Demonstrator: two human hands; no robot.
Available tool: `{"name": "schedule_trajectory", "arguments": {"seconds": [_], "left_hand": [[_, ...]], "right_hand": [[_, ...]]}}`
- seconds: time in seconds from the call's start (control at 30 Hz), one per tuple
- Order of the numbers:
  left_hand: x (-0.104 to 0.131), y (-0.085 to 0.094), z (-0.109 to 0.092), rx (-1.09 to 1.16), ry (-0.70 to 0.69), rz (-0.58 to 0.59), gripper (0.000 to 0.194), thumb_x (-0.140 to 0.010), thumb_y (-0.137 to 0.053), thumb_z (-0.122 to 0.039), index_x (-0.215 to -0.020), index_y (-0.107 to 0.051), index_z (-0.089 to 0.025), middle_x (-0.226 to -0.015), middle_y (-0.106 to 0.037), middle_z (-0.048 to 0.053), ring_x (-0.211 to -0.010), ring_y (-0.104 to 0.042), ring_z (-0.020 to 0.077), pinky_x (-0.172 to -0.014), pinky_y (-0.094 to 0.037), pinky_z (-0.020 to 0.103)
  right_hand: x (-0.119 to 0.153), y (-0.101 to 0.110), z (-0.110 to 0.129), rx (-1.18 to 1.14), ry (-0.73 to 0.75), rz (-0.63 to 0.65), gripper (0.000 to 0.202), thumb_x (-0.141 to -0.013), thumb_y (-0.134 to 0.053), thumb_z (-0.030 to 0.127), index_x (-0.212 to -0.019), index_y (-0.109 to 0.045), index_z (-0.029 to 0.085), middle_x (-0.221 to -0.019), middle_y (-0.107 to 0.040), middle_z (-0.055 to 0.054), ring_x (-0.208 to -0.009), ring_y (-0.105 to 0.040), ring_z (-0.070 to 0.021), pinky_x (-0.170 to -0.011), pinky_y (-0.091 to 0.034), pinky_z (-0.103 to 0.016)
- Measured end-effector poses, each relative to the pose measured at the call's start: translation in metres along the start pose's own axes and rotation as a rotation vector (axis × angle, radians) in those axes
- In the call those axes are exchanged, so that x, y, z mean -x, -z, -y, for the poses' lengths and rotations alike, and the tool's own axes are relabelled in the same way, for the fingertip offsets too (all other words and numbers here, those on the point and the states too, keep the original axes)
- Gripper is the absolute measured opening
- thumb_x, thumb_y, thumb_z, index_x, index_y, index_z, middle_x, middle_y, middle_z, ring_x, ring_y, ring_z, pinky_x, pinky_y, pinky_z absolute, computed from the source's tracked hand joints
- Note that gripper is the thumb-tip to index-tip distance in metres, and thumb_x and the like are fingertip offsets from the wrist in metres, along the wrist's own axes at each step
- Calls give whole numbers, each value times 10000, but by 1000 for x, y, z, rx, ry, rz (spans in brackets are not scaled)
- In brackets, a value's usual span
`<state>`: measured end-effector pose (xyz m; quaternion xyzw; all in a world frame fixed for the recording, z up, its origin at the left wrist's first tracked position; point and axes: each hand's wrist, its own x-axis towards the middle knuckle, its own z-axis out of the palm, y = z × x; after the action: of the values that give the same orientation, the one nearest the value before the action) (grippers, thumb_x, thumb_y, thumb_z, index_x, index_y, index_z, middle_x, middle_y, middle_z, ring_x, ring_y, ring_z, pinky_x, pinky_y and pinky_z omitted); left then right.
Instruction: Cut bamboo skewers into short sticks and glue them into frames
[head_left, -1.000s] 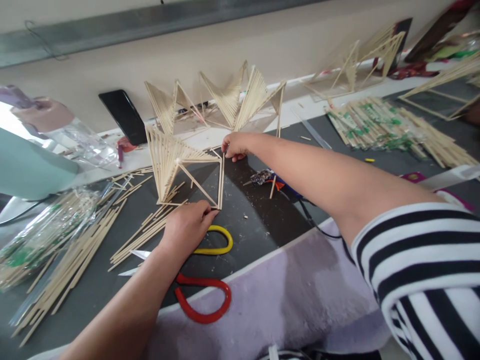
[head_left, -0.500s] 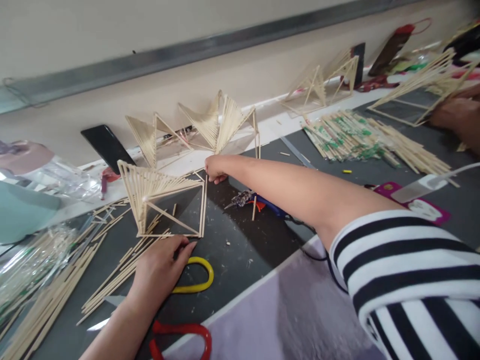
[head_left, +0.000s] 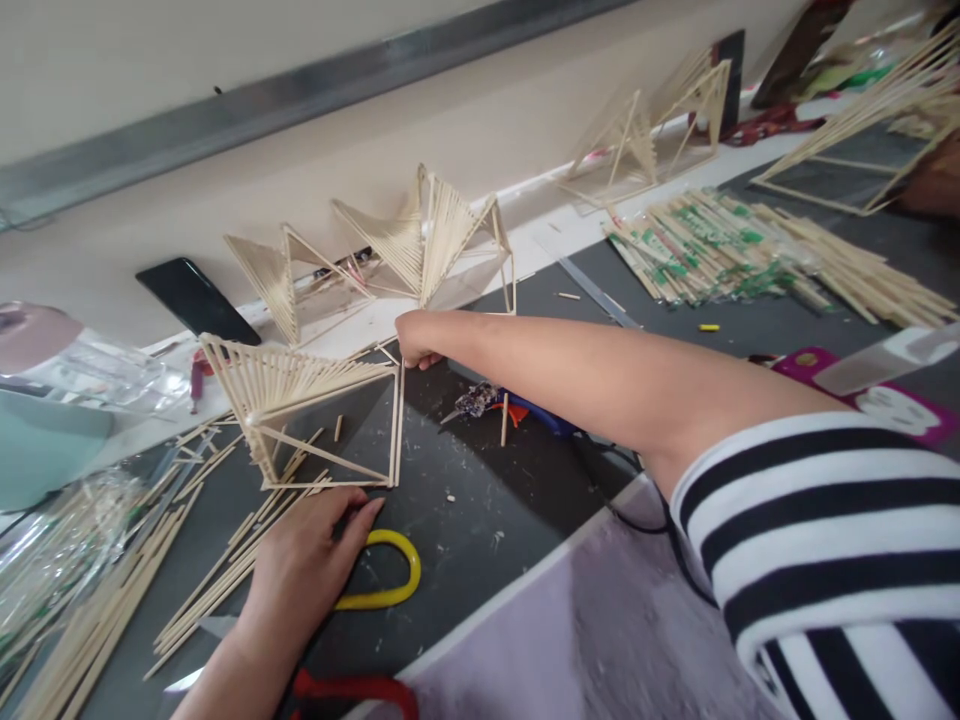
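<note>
A model of thin wooden sticks (head_left: pixel 300 378), with a fanned, twisted top over a square base, stands on the dark work surface. My left hand (head_left: pixel 315 545) rests at its near edge, thumb and fingers drawn together by the near right corner; the fingertips are partly hidden. At the far right corner my right hand (head_left: pixel 420 338) is closed around the end of a slim wooden stick (head_left: pixel 399 425), which lies along the model's right side. Beneath my left hand is a pair of scissors with a yellow handle (head_left: pixel 411 570).
Loose sticks (head_left: pixel 217 580) lie at the left. A blue glue gun (head_left: pixel 540 415) sits below my right forearm. Finished models (head_left: pixel 450 235), a phone (head_left: pixel 196 300) and a ruler (head_left: pixel 592 285) are behind. Packed sticks (head_left: pixel 705 245) lie right. Red handles (head_left: pixel 360 688) show in front.
The view has shifted slightly, so the model and both hands appear a little farther left. Both hands keep their places at the model's right side.
</note>
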<state>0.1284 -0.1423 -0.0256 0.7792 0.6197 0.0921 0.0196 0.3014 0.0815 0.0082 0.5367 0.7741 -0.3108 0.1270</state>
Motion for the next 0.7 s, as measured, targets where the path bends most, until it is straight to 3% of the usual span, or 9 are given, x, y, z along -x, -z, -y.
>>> {"name": "schedule_trajectory", "arguments": {"seconds": [0.13, 0.23, 0.43, 0.7], "left_hand": [[-1, 0, -1, -7, -1, 9, 285, -835, -517, -480, -862, -661, -235, -832, -703, 14, -768, -642, 168, -676, -461, 264], [-1, 0, 0, -18, -17, 10, 281, -840, -510, -475, -864, -660, -238, -824, -702, 15, -761, -640, 169, -670, -458, 265], [-2, -2, 2, -5, -30, 17, 259, -841, -516, -457, -861, -652, -238, -805, -693, 10, -749, -633, 165, -660, -449, 263], [0, -3, 4, 27, -24, 46, 261, -850, -512, -460, -873, -641, -234, -803, -675, 8, -745, -612, 154, -671, -430, 269]], "right_hand": [[5, -2, -3, -35, 18, -30, 201, -825, -624, 184, -997, -618, 80, -633, -628, -11, -497, -547, -81, -586, -495, -223], [5, -5, -10, -153, 105, -92, 286, -815, -637, 160, -1094, -577, 150, -661, -628, 7, -477, -547, -71, -563, -489, -215], [-1, -6, -19, -253, 211, -96, 199, -797, -647, 134, -986, -639, 195, -606, -552, 39, -429, -473, -38, -519, -496, -202], [-9, -8, -19, -232, 245, -130, 186, -752, -668, 123, -927, -680, 183, -628, -559, 19, -438, -445, -47, -479, -494, -206]]}}
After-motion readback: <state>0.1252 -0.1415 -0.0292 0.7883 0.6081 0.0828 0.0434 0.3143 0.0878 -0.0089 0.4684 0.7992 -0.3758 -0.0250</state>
